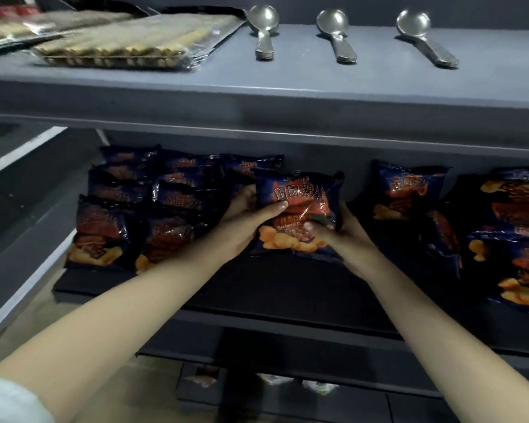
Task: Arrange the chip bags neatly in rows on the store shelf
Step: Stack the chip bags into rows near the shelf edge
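Pale sleeve (3, 401) nearest, bottom-left; both forearms reach into lower shelf (287, 288). Left hand (245, 221) clamps left edge of barbecue chip bag (297, 215), thumb across front. Right hand (339, 236) grips lower right corner, thumb on front. Bag mid-shelf, lower end toward front edge, just beside stacked rows of chip bags (129, 209) filling left end. Loose chip bags (516, 233) at right end, untidy. Likely light, air-puffed, slick film, crushable contents: hold by edges or seams, no squeezing. Steel spoons (336, 35) on upper shelf.
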The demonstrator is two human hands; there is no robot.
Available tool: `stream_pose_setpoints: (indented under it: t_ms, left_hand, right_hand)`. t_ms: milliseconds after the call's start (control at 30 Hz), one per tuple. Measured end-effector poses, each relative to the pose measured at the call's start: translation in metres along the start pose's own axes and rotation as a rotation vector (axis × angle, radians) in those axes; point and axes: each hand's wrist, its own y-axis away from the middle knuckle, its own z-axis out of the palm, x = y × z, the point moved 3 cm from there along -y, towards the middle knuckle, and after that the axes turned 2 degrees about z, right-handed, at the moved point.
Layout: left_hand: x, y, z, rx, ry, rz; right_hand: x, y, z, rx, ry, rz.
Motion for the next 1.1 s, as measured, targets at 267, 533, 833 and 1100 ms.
stream_pose_setpoints:
  t_ms: [267,533,833,1100]
  left_hand:
    - [0.011,0.023,-0.027,0.196,-0.227,0.229]
    - [0.001,0.050,-0.082,0.282,-1.501,0.611]
    - [-0.028,0.043,-0.136,0.168,-1.779,0.426]
    - [-0.037,0.039,-0.144,0.104,-1.727,0.542]
  right_hand:
    - [0.012,-0.020,0.029,0.042,0.091,-0.049]
    - [0.054,-0.025,0.033,0.125,0.202,0.082]
    - [0.075,-0.025,0.063,0.287,0.342,0.129]
    - [0.079,-0.030,0.099,0.458,0.383,0.136]
